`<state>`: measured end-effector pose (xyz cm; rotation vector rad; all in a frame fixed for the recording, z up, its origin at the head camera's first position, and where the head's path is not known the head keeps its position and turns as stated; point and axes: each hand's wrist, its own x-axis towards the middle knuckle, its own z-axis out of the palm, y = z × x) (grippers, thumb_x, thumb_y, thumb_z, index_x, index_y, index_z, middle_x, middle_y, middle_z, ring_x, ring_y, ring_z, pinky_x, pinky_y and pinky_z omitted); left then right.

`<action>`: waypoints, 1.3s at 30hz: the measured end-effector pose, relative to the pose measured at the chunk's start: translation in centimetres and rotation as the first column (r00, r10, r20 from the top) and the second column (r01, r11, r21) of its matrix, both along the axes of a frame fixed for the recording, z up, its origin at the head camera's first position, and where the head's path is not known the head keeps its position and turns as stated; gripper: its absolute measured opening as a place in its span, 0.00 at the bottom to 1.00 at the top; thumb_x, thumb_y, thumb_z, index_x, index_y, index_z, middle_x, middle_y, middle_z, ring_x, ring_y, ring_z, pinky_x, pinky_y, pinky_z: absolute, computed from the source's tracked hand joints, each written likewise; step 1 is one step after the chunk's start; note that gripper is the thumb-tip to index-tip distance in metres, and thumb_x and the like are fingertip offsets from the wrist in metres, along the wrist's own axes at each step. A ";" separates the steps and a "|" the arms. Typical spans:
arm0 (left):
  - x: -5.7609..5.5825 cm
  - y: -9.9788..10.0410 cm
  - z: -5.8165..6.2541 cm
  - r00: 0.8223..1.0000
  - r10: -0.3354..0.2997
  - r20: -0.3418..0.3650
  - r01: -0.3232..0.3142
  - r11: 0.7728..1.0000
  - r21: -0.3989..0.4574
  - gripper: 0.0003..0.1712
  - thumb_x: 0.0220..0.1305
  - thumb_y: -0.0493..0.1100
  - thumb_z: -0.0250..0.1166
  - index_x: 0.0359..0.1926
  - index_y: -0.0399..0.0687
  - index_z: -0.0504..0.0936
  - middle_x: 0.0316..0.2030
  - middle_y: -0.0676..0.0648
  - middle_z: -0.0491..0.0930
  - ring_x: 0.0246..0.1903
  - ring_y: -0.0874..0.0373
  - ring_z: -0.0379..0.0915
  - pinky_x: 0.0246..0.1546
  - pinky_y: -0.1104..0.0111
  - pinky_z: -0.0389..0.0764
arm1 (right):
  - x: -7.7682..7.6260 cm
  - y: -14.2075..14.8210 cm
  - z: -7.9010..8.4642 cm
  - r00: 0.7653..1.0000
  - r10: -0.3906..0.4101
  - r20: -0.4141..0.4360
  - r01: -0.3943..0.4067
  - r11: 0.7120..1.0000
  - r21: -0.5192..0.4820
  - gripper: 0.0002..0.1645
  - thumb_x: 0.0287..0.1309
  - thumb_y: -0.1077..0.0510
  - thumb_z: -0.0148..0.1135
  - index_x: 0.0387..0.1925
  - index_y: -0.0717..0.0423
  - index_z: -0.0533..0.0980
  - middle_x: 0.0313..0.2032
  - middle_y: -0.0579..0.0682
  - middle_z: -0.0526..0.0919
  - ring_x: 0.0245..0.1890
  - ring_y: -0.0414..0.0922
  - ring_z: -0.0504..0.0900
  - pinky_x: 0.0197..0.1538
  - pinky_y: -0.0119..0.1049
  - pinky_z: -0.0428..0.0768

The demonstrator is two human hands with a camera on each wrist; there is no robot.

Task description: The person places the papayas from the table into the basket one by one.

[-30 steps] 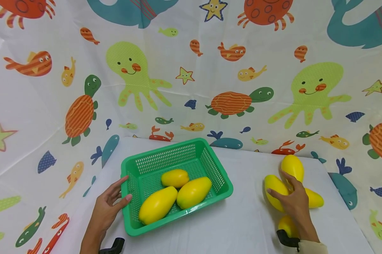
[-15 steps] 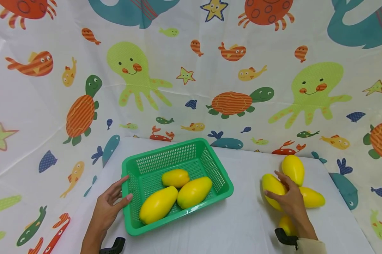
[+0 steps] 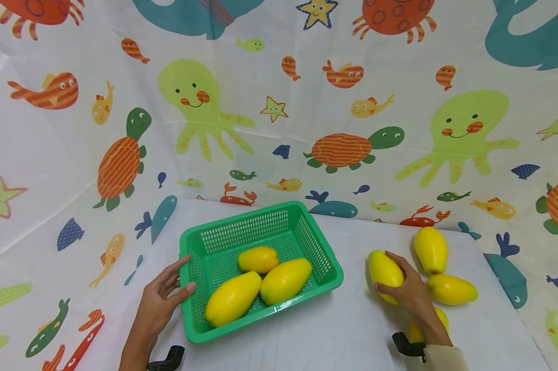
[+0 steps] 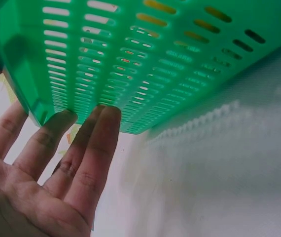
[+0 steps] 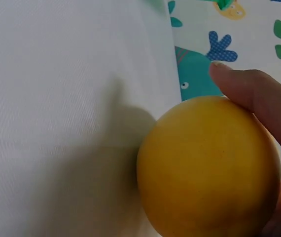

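My right hand (image 3: 410,288) grips a yellow mango (image 3: 384,270) on the right side of the table, thumb on its near side and fingers over its far side. In the right wrist view the thumb lies along the smooth yellow mango (image 5: 209,168). At the left end of a green plastic basket (image 3: 260,314), my left hand (image 3: 155,304) touches the rim. The left wrist view has its fairly straight fingers (image 4: 98,153) against the slotted outer wall of the basket (image 4: 145,59). Inside the basket lie three yellow mangoes, one of them smaller (image 3: 258,259).
Right of my right hand are a mango (image 3: 432,250) standing near the back and another mango (image 3: 452,289) lying sideways. A third mango (image 3: 438,322) is partly hidden under my right forearm. A cloth backdrop with sea animals (image 3: 279,103) rises behind the white table (image 3: 343,330).
My right hand has moved left with the mango, away from the other mangoes on the table. My left hand and the basket have stayed in place.
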<state>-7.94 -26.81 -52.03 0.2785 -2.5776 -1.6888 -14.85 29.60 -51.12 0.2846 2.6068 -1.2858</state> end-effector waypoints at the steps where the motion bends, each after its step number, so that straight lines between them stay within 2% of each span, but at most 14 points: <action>1: 0.0 0.0 0.0 1.000 0.001 0.000 -0.001 1.000 0.001 0.38 0.75 0.56 0.68 0.81 0.66 0.65 0.76 0.42 0.71 0.70 0.41 0.73 0.70 0.42 0.75 | 0.0 -0.1 0.0 1.000 -0.002 -0.004 0.002 1.000 0.005 0.65 0.57 0.46 0.81 0.86 0.41 0.50 0.82 0.63 0.55 0.68 0.65 0.63 0.70 0.68 0.69; 4: 0.1 -0.1 0.0 1.000 -0.001 0.004 0.001 1.000 -0.002 0.38 0.75 0.56 0.68 0.81 0.67 0.65 0.76 0.43 0.72 0.68 0.48 0.75 0.70 0.46 0.77 | -0.1 -0.5 0.0 1.000 -0.014 -0.014 0.014 1.000 0.005 0.64 0.58 0.47 0.80 0.86 0.39 0.50 0.82 0.61 0.57 0.69 0.64 0.64 0.70 0.67 0.70; 7: 0.1 -0.2 0.0 1.000 -0.007 0.001 0.007 1.000 0.001 0.38 0.75 0.55 0.68 0.81 0.68 0.65 0.76 0.45 0.72 0.65 0.60 0.76 0.66 0.60 0.82 | -0.1 -0.8 0.0 0.999 -0.036 -0.023 0.036 0.999 -0.033 0.65 0.58 0.48 0.80 0.86 0.38 0.50 0.82 0.60 0.57 0.69 0.64 0.63 0.70 0.65 0.69; 9: 0.0 -0.2 0.0 1.000 -0.010 -0.002 0.010 1.000 0.000 0.38 0.75 0.55 0.68 0.81 0.68 0.66 0.76 0.45 0.73 0.61 0.69 0.76 0.65 0.64 0.83 | -0.1 -1.2 0.1 0.998 -0.047 -0.030 0.045 0.997 -0.057 0.65 0.58 0.48 0.80 0.86 0.37 0.50 0.82 0.60 0.56 0.70 0.63 0.62 0.71 0.65 0.69; 13: 0.1 -0.2 0.0 1.000 -0.010 -0.010 0.010 1.000 0.000 0.38 0.75 0.54 0.68 0.81 0.68 0.66 0.75 0.45 0.73 0.57 0.79 0.73 0.65 0.60 0.83 | 0.0 -1.8 0.5 0.998 -0.046 -0.052 0.042 0.996 -0.080 0.64 0.58 0.49 0.80 0.86 0.36 0.50 0.82 0.60 0.56 0.70 0.63 0.62 0.71 0.64 0.68; 14: 0.1 -0.2 0.0 1.000 -0.009 -0.011 0.009 1.000 -0.003 0.38 0.75 0.54 0.68 0.81 0.68 0.66 0.75 0.45 0.73 0.56 0.80 0.73 0.66 0.56 0.82 | 0.0 -1.9 0.6 0.997 -0.041 -0.059 0.036 0.996 -0.079 0.64 0.58 0.49 0.80 0.86 0.37 0.50 0.82 0.60 0.56 0.70 0.63 0.62 0.71 0.64 0.69; 24: 0.2 -0.1 0.0 1.000 -0.006 -0.022 0.006 1.000 0.003 0.38 0.75 0.54 0.68 0.81 0.67 0.66 0.75 0.45 0.73 0.56 0.80 0.72 0.69 0.46 0.78 | -0.3 -3.5 2.2 0.992 -0.029 -0.126 0.018 0.996 -0.089 0.63 0.57 0.50 0.81 0.85 0.36 0.52 0.80 0.58 0.61 0.67 0.61 0.65 0.67 0.58 0.74; 26: 0.2 -0.1 0.0 1.000 -0.005 -0.022 0.005 1.000 0.000 0.38 0.75 0.54 0.68 0.81 0.67 0.66 0.75 0.45 0.73 0.56 0.80 0.72 0.68 0.49 0.80 | -0.4 -3.8 2.6 0.988 -0.026 -0.149 0.012 0.996 -0.091 0.62 0.57 0.50 0.81 0.85 0.36 0.53 0.79 0.58 0.61 0.67 0.60 0.65 0.65 0.56 0.74; 30: 0.1 -0.1 -0.1 1.000 -0.003 -0.019 0.003 1.000 -0.002 0.38 0.75 0.54 0.68 0.81 0.66 0.66 0.75 0.45 0.74 0.55 0.80 0.73 0.63 0.67 0.83 | -0.6 -4.3 3.4 0.982 -0.018 -0.186 0.000 0.995 -0.096 0.61 0.57 0.51 0.81 0.85 0.36 0.54 0.80 0.57 0.61 0.67 0.60 0.65 0.65 0.57 0.74; 32: 0.1 -0.1 -0.1 1.000 -0.001 -0.020 0.001 1.000 -0.003 0.38 0.75 0.54 0.68 0.80 0.66 0.66 0.75 0.45 0.74 0.55 0.80 0.73 0.62 0.68 0.83 | -0.7 -4.6 3.9 0.980 -0.017 -0.196 -0.003 0.995 -0.101 0.61 0.57 0.51 0.81 0.85 0.35 0.54 0.80 0.57 0.61 0.67 0.61 0.65 0.66 0.58 0.74; 33: 0.1 -0.1 -0.1 1.000 0.000 -0.019 0.000 1.000 -0.002 0.38 0.75 0.54 0.68 0.80 0.66 0.66 0.75 0.45 0.74 0.55 0.81 0.73 0.63 0.66 0.83 | -0.7 -4.7 4.1 0.978 -0.014 -0.206 -0.006 0.995 -0.099 0.61 0.57 0.51 0.81 0.84 0.36 0.55 0.80 0.57 0.62 0.67 0.61 0.66 0.65 0.58 0.75; 37: 0.1 -0.1 0.0 1.000 0.004 -0.019 -0.004 1.000 -0.002 0.38 0.75 0.55 0.68 0.81 0.66 0.66 0.75 0.44 0.73 0.55 0.82 0.72 0.68 0.48 0.79 | -0.8 -5.3 5.1 0.972 -0.007 -0.237 -0.017 0.995 -0.102 0.60 0.57 0.51 0.81 0.84 0.34 0.56 0.78 0.56 0.64 0.66 0.59 0.67 0.63 0.55 0.76; 39: 0.1 0.0 0.0 1.000 0.004 -0.019 -0.004 1.000 0.000 0.38 0.75 0.55 0.68 0.81 0.66 0.66 0.75 0.45 0.73 0.55 0.82 0.72 0.69 0.46 0.78 | -0.8 -5.6 5.6 0.966 -0.001 -0.257 -0.026 0.994 -0.102 0.60 0.57 0.51 0.81 0.84 0.33 0.56 0.78 0.55 0.65 0.66 0.59 0.68 0.62 0.53 0.76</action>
